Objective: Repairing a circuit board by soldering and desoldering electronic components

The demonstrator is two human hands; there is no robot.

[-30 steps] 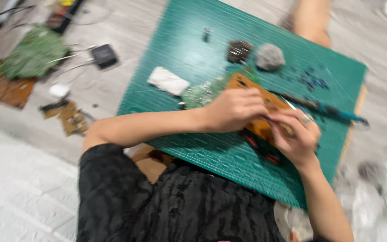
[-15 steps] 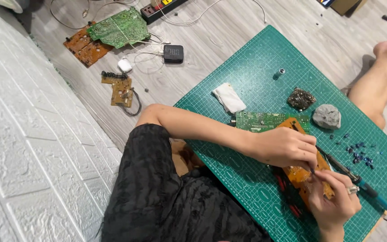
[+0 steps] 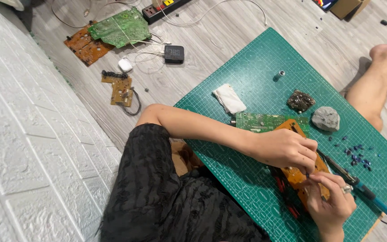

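hands on orange circuit board [image 3: 297,175] at near edge of green cutting mat [image 3: 256,80] | left hand [image 3: 285,150] fingers curled, pressing board flat | right hand [image 3: 332,201] fingertips pinched together on 1 small dark part | advice: steady board, pull straight

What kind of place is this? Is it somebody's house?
Probably a room at home used for fixing electronics. The person sits on a wooden floor by a white brick wall, working on an orange circuit board over a green cutting mat, a soldering iron beside it.
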